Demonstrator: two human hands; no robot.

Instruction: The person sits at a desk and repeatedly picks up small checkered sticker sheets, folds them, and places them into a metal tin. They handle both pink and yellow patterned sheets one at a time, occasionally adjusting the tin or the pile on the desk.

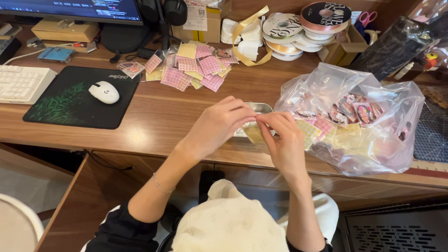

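Note:
My left hand [219,123] and my right hand [282,140] meet over the front edge of the wooden desk [163,109], fingertips pinched together on a small clear packet [254,132] with a yellowish card inside. Just behind the hands lies a shallow metal tray [260,108], mostly hidden by them. A heap of pink and yellow checked packets [196,69] lies farther back on the desk. To the right sits a large clear plastic bag [357,119] holding more small packets and picture cards.
A white mouse [104,92] rests on a black mouse pad [77,98], beside a white keyboard [21,84] at the left. Ribbon spools [298,28], a cardboard box [343,46] and scissors [367,18] stand at the back. A monitor [70,9] is at the top left.

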